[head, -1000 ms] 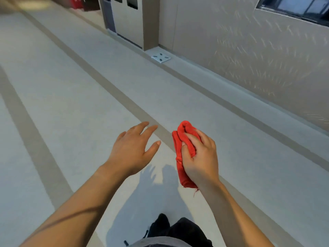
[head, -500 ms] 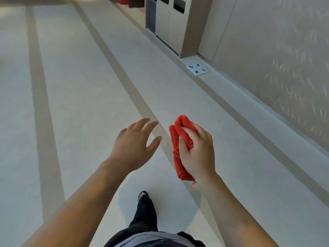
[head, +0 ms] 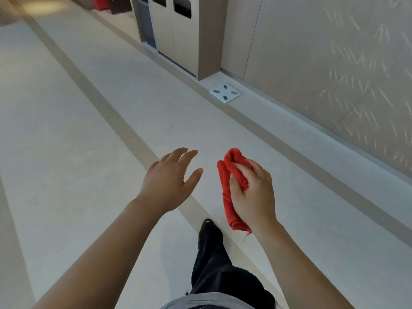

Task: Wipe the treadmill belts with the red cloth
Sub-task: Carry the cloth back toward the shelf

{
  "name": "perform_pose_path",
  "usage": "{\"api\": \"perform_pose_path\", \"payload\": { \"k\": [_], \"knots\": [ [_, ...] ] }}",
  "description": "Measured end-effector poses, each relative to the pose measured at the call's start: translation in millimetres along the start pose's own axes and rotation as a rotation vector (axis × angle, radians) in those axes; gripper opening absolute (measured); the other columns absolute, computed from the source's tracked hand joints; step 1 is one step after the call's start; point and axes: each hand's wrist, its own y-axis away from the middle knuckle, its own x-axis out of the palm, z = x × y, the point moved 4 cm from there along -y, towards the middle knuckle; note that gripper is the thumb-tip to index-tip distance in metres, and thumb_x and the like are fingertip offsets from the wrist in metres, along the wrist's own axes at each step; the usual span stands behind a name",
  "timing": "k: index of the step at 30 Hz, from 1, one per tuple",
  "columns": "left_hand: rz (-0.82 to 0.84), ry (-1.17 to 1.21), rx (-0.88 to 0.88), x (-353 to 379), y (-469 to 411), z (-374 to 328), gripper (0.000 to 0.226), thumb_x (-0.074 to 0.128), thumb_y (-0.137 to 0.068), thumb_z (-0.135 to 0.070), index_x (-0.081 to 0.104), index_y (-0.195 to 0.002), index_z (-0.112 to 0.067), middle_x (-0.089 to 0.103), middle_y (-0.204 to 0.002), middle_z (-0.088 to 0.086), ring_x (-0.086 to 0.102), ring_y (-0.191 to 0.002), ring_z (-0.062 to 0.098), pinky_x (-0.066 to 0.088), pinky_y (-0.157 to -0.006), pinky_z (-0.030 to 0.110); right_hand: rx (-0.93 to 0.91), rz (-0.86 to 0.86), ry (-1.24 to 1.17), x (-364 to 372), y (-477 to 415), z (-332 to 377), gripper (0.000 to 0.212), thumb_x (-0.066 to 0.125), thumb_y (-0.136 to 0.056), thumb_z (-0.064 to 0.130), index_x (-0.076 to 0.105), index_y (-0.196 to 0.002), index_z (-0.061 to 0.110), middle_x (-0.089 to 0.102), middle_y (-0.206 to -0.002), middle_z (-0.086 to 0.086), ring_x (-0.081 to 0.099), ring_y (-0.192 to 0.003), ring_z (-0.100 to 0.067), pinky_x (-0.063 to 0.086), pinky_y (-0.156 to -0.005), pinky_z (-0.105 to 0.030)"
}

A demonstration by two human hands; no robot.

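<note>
Right hand: closed around the red cloth, fingers curled over its upper half and thumb pressed against the fabric. The cloth is bunched and folded lengthwise; a rounded fold rises above the fingers and the loose end hangs below the heel of the hand, with a thread trailing from it. It is held in the air above the floor, touching nothing else.

Left hand: open, palm down, fingers spread and slightly bent, holding nothing. It sits just beside the cloth without touching it.

Containers: a tall cabinet-style bin unit stands against the wall at the upper centre. Two dark rectangular openings show near the top of its front panels. Contents cannot be seen through them. A grey compartment adjoins its far side; its contents cannot be told either.

Other items: a small pale square scale with four dark oval pads lies on the raised ledge at the foot of the wall, just beside the bin unit's near corner. A dark trouser leg and shoe tip show below the hands, over a tan stripe in the floor.
</note>
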Motion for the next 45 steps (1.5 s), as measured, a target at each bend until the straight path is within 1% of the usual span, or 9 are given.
{"api": "perform_pose_path", "payload": {
  "k": [2,8,13,17,23,30,33,38,45],
  "knots": [
    [0.006,-0.007,0.000,0,-64,14,0.055,0.030,-0.094,-0.054,0.032,-0.144,-0.030,0.034,-0.150,-0.005,0.040,-0.132,0.018,0.035,-0.107,0.040,-0.023,-0.006,0.013,22,-67,-6,0.032,0.048,-0.093,0.038,0.060,-0.123,0.032,0.050,-0.135,0.012,0.041,-0.123,-0.014,0.042,-0.096,-0.027],
    [-0.009,-0.018,-0.077,-35,-238,58,0.056,0.028,-0.094,-0.055,0.029,-0.145,-0.031,0.031,-0.151,-0.006,0.042,-0.131,0.018,0.034,-0.108,0.039,-0.121,0.055,0.007,65,-263,1,0.039,0.042,-0.091,0.044,0.060,-0.123,0.033,0.050,-0.134,0.012,0.040,-0.122,-0.013,0.039,-0.096,-0.025],
    [-0.074,-0.018,-0.184,-67,-349,113,0.055,0.029,-0.094,-0.054,0.029,-0.145,-0.031,0.032,-0.151,-0.007,0.041,-0.132,0.017,0.033,-0.106,0.037,-0.195,0.127,-0.030,115,-399,26,0.035,0.045,-0.092,0.040,0.060,-0.123,0.034,0.050,-0.133,0.013,0.041,-0.122,-0.012,0.034,-0.093,-0.019],
    [-0.078,0.010,-0.208,-72,-443,155,0.055,0.028,-0.094,-0.054,0.027,-0.145,-0.032,0.031,-0.151,-0.007,0.034,-0.136,0.016,0.031,-0.109,0.038,-0.247,0.139,-0.033,160,-499,36,0.036,0.045,-0.091,0.040,0.059,-0.124,0.034,0.051,-0.133,0.012,0.041,-0.121,-0.012,0.039,-0.094,-0.024],
    [-0.057,-0.001,-0.133,-87,-618,221,0.056,0.027,-0.094,-0.056,0.028,-0.145,-0.032,0.032,-0.151,-0.007,0.034,-0.137,0.017,0.031,-0.109,0.039,-0.200,0.072,0.014,221,-663,30,0.032,0.052,-0.093,0.033,0.060,-0.124,0.032,0.051,-0.134,0.011,0.042,-0.122,-0.014,0.040,-0.098,-0.028],
    [-0.041,-0.019,-0.041,-131,-820,271,0.056,0.028,-0.094,-0.054,0.028,-0.145,-0.031,0.032,-0.151,-0.005,0.035,-0.136,0.018,0.032,-0.109,0.040,-0.126,-0.033,0.036,265,-845,37,0.032,0.053,-0.093,0.032,0.061,-0.124,0.028,0.053,-0.132,0.009,0.043,-0.121,-0.014,0.033,-0.096,-0.021],
    [0.001,-0.038,-0.025,-137,-887,298,0.057,0.027,-0.094,-0.055,0.027,-0.146,-0.031,0.031,-0.152,-0.005,0.034,-0.137,0.018,0.033,-0.110,0.041,-0.100,-0.044,0.016,294,-909,34,0.032,0.054,-0.092,0.029,0.061,-0.123,0.028,0.053,-0.133,0.009,0.043,-0.122,-0.015,0.035,-0.097,-0.023],
    [-0.019,-0.043,-0.054,-148,-1013,357,0.057,0.027,-0.094,-0.055,0.028,-0.145,-0.031,0.032,-0.151,-0.005,0.034,-0.137,0.018,0.033,-0.110,0.040,-0.123,-0.013,-0.025,359,-1039,35,0.034,0.050,-0.091,0.033,0.062,-0.122,0.029,0.053,-0.131,0.010,0.045,-0.120,-0.015,0.042,-0.096,-0.028],
    [-0.068,-0.053,-0.172,-185,-1196,441,0.055,0.029,-0.095,-0.054,0.028,-0.145,-0.031,0.032,-0.151,-0.006,0.035,-0.136,0.017,0.032,-0.108,0.038,-0.232,0.059,-0.057,448,-1256,62,0.036,0.048,-0.091,0.034,0.059,-0.125,0.032,0.051,-0.133,0.012,0.043,-0.118,-0.013,0.033,-0.093,-0.021]
  ]
}}
